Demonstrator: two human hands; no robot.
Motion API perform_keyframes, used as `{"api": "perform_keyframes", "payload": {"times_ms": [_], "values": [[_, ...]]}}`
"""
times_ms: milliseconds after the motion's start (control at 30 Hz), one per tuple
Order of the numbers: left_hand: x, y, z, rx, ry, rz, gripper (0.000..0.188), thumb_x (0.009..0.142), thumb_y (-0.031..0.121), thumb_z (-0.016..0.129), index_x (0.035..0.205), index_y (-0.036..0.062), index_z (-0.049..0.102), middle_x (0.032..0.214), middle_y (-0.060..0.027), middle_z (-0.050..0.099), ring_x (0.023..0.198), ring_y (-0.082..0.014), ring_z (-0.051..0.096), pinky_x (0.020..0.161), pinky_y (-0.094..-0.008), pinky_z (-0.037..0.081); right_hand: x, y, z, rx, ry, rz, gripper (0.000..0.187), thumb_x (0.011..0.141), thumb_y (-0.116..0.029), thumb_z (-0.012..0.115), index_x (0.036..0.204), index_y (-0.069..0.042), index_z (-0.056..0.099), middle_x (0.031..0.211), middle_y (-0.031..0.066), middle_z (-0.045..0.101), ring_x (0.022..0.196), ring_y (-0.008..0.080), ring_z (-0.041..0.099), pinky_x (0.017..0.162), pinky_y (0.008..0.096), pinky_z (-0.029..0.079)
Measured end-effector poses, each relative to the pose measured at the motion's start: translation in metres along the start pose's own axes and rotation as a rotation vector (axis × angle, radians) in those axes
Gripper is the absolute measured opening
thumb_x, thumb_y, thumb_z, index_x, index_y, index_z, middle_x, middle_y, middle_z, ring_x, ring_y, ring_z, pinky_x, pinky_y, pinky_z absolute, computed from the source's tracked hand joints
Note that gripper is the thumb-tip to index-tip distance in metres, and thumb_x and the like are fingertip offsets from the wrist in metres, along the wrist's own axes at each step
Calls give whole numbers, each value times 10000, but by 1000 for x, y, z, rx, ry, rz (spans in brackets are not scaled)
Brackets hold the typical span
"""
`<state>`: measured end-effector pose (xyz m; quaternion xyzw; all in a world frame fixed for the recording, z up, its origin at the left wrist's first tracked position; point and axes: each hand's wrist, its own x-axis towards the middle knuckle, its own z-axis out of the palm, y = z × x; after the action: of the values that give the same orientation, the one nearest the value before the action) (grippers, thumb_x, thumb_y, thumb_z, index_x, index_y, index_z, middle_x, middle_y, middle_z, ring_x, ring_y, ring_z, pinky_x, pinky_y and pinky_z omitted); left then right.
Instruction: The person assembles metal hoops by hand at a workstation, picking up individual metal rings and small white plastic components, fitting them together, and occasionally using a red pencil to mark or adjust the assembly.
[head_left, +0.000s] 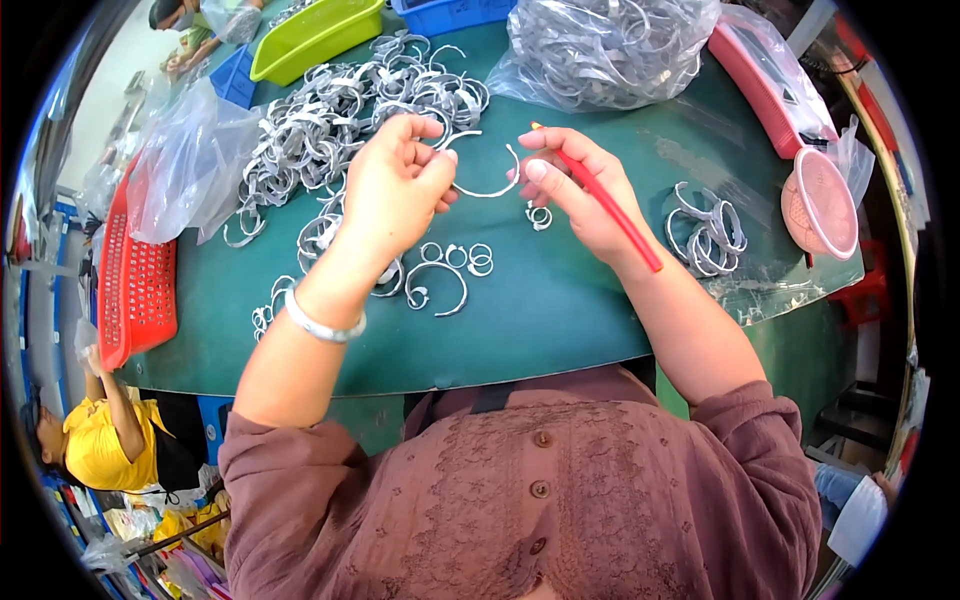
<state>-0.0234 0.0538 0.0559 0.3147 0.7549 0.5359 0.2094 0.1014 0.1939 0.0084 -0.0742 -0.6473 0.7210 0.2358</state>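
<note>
I have a thin silver open ring (489, 194) between my two hands, just above the green table (580, 310). My left hand (403, 190) is curled, and its thumb and fingers pinch the ring's 9 o'clock side. My right hand (580, 190) is curled around a red stick (612, 208), with its fingertips by the ring's 3 o'clock side. I can't tell if those fingertips touch the metal.

The ring's gap faces about 12 to 1 o'clock, and its round belly faces 6. It looks a bit longer from 9 to 3 than up and down. The red stick is long and straight, with its orange tip to 11 o'clock and its back end to 5.

Any writing on the ring or the stick is too small to make out. My left fingers hide part of the ring, and my right pointing finger covers a bit of the stick near its tip.

At 7 o'clock from the ring are some small rings (456, 256) and a bigger open ring (464, 296). From the middle of my view, a big tangled heap (330, 120) sits at 11 o'clock. A clear bag (605, 55) of silver pieces is at 1, cut off at the top.
</note>
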Motion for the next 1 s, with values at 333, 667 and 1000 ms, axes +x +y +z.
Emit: {"api": "perform_keyframes", "payload": {"times_ms": [333,667,1000], "values": [[-25,-23,18,-524,-19,-58,234,871,93,477,1069,-28,502,795,-74,585,650,-148,585,572,-238,483,3,-6,-8,225,-3,97,249,795,-97,599,1016,-15,515,760,62,600,644,91,544,594,207,444],[-32,-37,17,-714,-74,-46,237,911,136,392,1070,-4,499,843,-87,573,697,-170,598,611,-266,501,3,-3,-5,154,12,70,235,802,-74,586,1022,-25,521,759,75,606,650,85,550,589,201,445],[-32,-39,17,-746,-85,-92,230,908,159,413,1044,3,515,828,-87,580,694,-168,604,598,-261,507,2,-3,-5,152,7,86,233,806,-85,588,1022,-30,518,755,68,604,646,83,536,589,203,434]]}}
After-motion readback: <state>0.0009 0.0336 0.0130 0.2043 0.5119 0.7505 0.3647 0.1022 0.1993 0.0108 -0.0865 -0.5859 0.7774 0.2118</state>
